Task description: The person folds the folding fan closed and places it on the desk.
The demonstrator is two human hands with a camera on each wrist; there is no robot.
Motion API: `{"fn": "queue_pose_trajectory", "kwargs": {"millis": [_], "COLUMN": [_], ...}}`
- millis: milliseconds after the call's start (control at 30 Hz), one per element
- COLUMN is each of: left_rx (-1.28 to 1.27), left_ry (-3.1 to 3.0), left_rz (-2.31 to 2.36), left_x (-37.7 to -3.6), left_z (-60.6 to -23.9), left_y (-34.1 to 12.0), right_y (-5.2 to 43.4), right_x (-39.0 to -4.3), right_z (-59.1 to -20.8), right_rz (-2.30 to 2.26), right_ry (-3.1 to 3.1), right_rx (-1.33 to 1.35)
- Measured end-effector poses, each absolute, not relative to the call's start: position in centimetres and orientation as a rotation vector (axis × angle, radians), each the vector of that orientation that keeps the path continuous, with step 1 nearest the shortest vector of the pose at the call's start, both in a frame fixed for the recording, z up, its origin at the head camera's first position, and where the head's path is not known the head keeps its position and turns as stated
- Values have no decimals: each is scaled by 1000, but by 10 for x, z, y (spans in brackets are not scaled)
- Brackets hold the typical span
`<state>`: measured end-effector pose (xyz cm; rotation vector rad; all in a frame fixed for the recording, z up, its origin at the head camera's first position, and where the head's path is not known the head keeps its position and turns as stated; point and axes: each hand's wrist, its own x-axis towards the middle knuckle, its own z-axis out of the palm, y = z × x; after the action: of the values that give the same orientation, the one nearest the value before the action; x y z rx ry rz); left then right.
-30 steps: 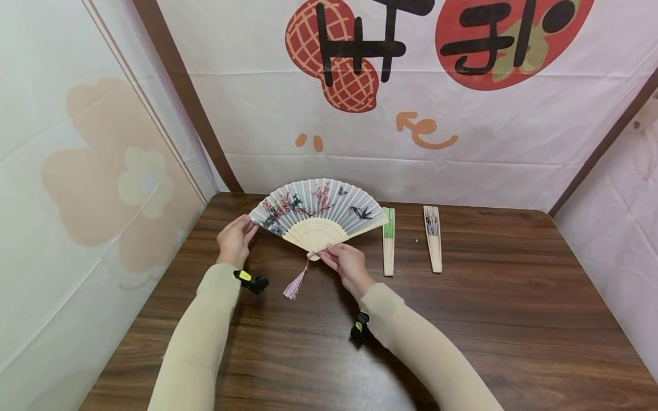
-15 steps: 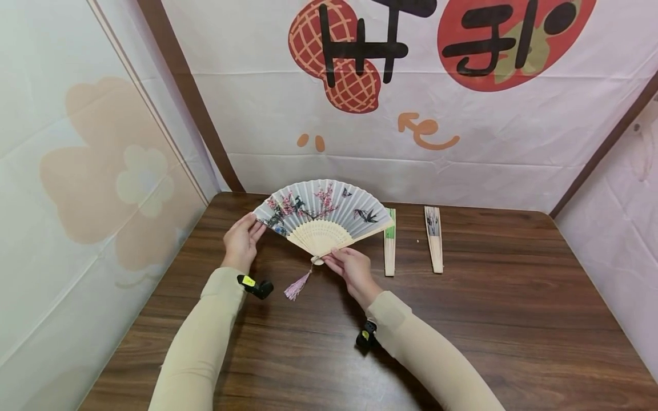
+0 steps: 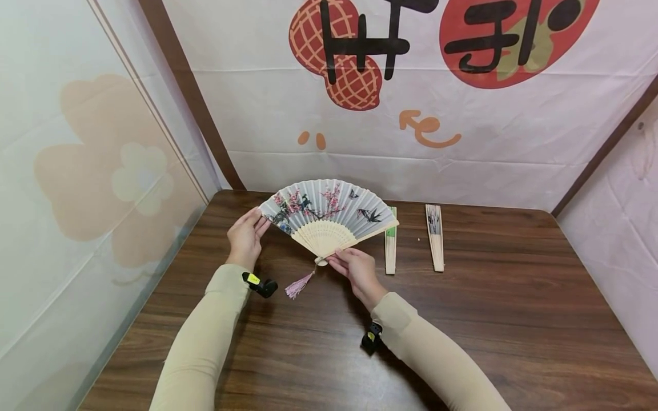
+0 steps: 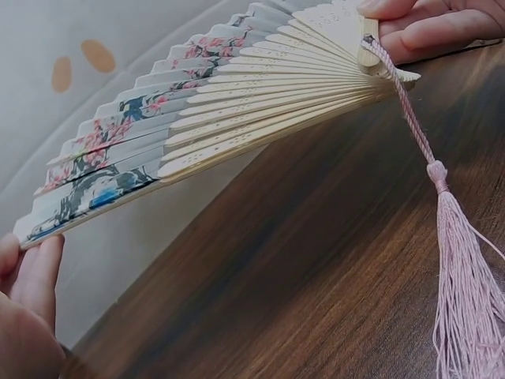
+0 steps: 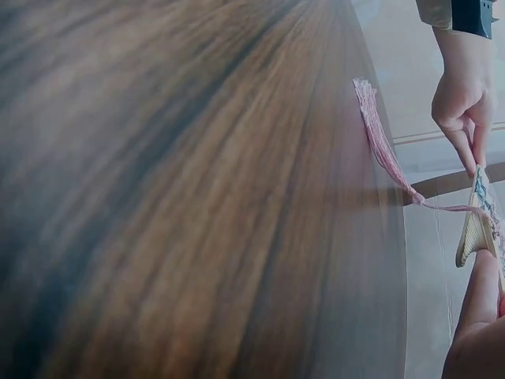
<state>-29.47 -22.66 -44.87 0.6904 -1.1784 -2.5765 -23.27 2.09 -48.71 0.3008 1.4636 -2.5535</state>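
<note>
A spread paper fan [image 3: 329, 212], grey with pink blossoms and dark birds on pale bamboo ribs, is held just above the wooden table [image 3: 493, 319]. My left hand [image 3: 257, 221] pinches the fan's left outer rib. My right hand [image 3: 335, 260] pinches the ribs at the pivot, and a pink tassel [image 3: 300, 283] hangs from there. The left wrist view shows the fan [image 4: 221, 118] from below, the tassel [image 4: 465, 292], my left fingertips [image 4: 31, 272] at its tip and my right hand [image 4: 430, 28] at the pivot. The right wrist view shows the left hand [image 5: 461, 95] and the tassel [image 5: 379, 134].
Two closed fans lie side by side on the table right of the open one: a green one [image 3: 390, 244] and a dark-patterned one [image 3: 434, 237]. Cloth walls close the table in at the back and on both sides.
The fan and both hands have shifted a little to the right. The fan stays spread and both hands keep their hold.
</note>
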Motion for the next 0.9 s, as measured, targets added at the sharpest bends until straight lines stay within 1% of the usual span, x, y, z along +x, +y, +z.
{"fn": "queue_pose_trajectory", "kwargs": {"millis": [300,900], "left_rx": [601,576], "left_ry": [-1215,-1286], "left_rz": [-2563,-2537], "left_x": [-299,-299], "left_z": [-449,-449], "left_y": [-222,-216], "right_y": [24,30], "right_x": [-231,-228], "right_z": [-484,-483], "right_rz": [-2500,-2398], "right_ry": [1529,1673], "right_rx": [288,233]}}
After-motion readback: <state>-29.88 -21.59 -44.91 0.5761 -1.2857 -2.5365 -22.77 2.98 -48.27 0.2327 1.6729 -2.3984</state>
